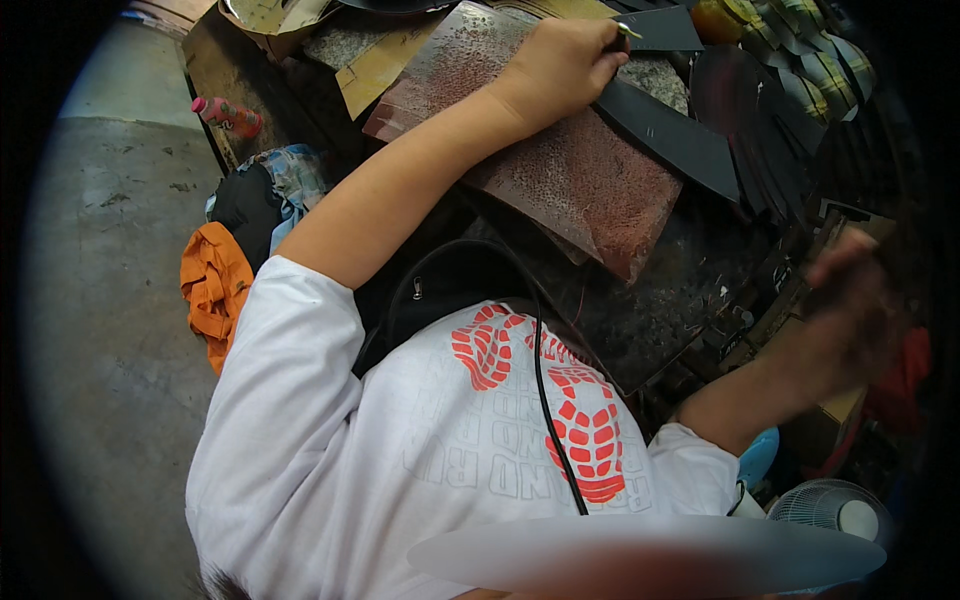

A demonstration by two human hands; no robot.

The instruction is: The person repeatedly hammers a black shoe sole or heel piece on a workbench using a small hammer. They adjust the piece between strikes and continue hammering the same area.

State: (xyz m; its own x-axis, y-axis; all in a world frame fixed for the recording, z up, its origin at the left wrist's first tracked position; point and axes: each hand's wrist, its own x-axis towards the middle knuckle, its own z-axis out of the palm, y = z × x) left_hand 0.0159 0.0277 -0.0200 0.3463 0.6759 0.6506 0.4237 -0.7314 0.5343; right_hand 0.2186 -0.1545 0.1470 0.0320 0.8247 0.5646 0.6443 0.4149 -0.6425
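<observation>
My left hand (570, 65) is closed over the far part of a worn reddish-brown board (600, 200). A small whitish-green tip (628, 31) pokes out by its fingers; the rest of what they grip is hidden. Just beside this hand, a dark grey curved flat piece (675, 145) lies across the board, and another dark flat piece (660, 30) lies beyond it. Off to the right, well apart from the board, my right hand (850, 290) is smeared by motion near some cartons, so its fingers cannot be read.
Stacked dark curved pieces (740, 100) and yellow-patterned pieces (820, 75) crowd the far right. On the left are a pink bottle (228, 117), an orange cloth (215, 285) and a dark bag (245, 205). A fan (830, 515) stands at the lower right. A black cable (540, 370) hangs before my shirt.
</observation>
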